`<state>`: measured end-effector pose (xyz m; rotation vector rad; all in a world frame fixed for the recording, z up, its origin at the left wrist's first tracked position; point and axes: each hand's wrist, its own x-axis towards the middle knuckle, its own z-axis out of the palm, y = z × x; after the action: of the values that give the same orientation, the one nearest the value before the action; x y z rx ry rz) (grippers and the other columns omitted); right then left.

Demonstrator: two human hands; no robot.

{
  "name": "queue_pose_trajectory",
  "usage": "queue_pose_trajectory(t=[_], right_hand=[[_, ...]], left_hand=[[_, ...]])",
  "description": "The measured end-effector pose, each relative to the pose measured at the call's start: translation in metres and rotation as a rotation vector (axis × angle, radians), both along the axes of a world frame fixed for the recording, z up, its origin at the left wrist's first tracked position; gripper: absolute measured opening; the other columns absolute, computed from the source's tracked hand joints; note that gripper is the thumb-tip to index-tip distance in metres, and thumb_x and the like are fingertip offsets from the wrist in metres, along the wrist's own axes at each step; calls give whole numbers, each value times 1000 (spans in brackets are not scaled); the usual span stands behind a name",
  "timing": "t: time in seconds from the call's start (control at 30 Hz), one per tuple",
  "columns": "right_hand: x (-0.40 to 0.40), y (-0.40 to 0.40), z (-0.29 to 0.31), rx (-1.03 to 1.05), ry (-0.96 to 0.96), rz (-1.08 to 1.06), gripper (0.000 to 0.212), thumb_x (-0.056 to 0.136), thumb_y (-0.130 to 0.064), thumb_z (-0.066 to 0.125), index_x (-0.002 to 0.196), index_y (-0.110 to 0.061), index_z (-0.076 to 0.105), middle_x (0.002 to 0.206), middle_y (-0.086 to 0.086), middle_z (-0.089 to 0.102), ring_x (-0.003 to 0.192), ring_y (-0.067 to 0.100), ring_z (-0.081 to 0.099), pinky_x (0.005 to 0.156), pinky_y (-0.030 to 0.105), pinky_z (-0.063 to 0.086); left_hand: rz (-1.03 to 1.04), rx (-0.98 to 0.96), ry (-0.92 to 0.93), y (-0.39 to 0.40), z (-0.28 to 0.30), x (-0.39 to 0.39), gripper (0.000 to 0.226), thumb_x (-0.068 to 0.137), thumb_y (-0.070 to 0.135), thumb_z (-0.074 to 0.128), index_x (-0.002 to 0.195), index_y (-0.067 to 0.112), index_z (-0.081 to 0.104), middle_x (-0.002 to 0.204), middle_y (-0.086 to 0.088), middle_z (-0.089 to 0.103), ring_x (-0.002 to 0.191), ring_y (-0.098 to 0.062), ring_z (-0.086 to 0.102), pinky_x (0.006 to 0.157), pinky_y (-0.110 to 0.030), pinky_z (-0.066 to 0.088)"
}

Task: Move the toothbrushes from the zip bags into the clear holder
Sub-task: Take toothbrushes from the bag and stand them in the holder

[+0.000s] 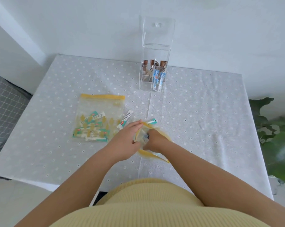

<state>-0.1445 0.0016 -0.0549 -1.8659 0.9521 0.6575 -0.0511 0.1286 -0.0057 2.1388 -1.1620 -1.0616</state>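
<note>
White-clothed tabletop (195, 112), both hands at an opened zip bag.

The left hand (128, 138) pinches the bag's yellow rim (144, 124); the right hand (155, 138) reaches inside, grip hidden. Wrapped toothbrushes (124, 121) lying loose nearby could scatter if the bag jerks; the clear holder (152, 74) stands well apart.

Left hand (128, 138) pinching, right hand (155, 140) curled

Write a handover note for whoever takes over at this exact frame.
Left hand holds the open zip bag by its yellow mouth; right hand reaches inside, grip hidden.
Second zip bag lies zipped at left, full of teal packets.
Two teal packets lie loose beside the hands.
Clear holder, lid up, already has blue and brown packets.
Left: empty both bags and load the loose packets.
</note>
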Motion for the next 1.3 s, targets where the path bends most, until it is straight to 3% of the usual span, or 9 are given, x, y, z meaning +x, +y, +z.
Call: queue_pose_trajectory(t=[0.23, 0.4, 0.57, 0.8, 0.9, 1.0, 1.07, 1.17, 1.3], right_hand=[[-2, -8, 8, 20, 22, 46, 27, 78, -24, 72, 82, -22, 46, 72, -9, 44, 61, 7, 43, 51, 20, 31], [-8, -9, 31, -132, -64, 141, 23, 84, -22, 66, 105, -14, 60, 77, -4, 55, 65, 11, 50, 52, 22, 34], [-12, -9, 71, -361, -176, 211, 17, 86, -21, 63, 95, -12, 73, 94, 6, 71, 85, 20, 63, 69, 28, 48], [-16, -62, 135, -181, -388, -102, 10, 78, -17, 77, 85, -11, 76, 70, 3, 74, 59, 12, 67, 50, 25, 50], [-7, -105, 155, -121, -574, -264, 11, 77, -10, 78, 87, -13, 75, 76, 11, 74, 63, 14, 68, 65, 36, 56], [15, -145, 162, -237, -669, -339, 10, 79, -9, 76, 89, -11, 74, 79, 14, 74, 68, 19, 69, 74, 44, 57], [34, -166, 160, -312, -678, -384, 8, 80, -10, 73, 88, -11, 74, 79, 15, 73, 66, 18, 69, 64, 35, 57], [63, -181, 152, -399, -618, -372, 16, 77, -6, 65, 91, -6, 75, 72, 10, 72, 58, 16, 63, 44, 19, 45], [89, -189, 132, -494, -467, -288, 21, 78, 0, 55, 89, 2, 73, 63, 3, 64, 57, 16, 58, 47, 21, 44]], left_hand=[[-6, 0, 18, -5, 2, -1, 71, 83, 11, 55, 148, 30, 33, 140, 41, 18, 52, -1, 49, 63, -12, 38], [-2, -10, 19, -6, 2, 5, 72, 83, 11, 56, 148, 30, 33, 140, 42, 18, 54, -3, 50, 66, -11, 38], [4, -21, 19, -12, 3, 9, 69, 84, 9, 56, 148, 28, 34, 142, 39, 20, 55, -2, 52, 64, -9, 37], [20, 11, 44, -15, 5, 10, 70, 85, 10, 55, 148, 29, 33, 137, 42, 21, 60, -4, 57, 64, -13, 41], [30, 20, 68, -14, 6, 10, 71, 84, 10, 54, 148, 30, 32, 139, 42, 21, 61, -5, 60, 63, -13, 43], [27, 17, 85, -15, 5, 9, 71, 84, 10, 54, 148, 30, 32, 141, 40, 20, 62, -7, 61, 62, -12, 44], [25, 10, 89, -16, 4, 10, 70, 84, 11, 54, 148, 30, 32, 146, 37, 20, 63, -7, 62, 63, -14, 43], [30, 5, 90, -19, 3, 11, 70, 84, 11, 54, 148, 32, 32, 148, 37, 20, 63, -9, 61, 61, -16, 48], [28, -26, 96, -19, 4, 13, 70, 83, 10, 52, 146, 34, 34, 148, 36, 21, 57, -10, 58, 58, -12, 44]])
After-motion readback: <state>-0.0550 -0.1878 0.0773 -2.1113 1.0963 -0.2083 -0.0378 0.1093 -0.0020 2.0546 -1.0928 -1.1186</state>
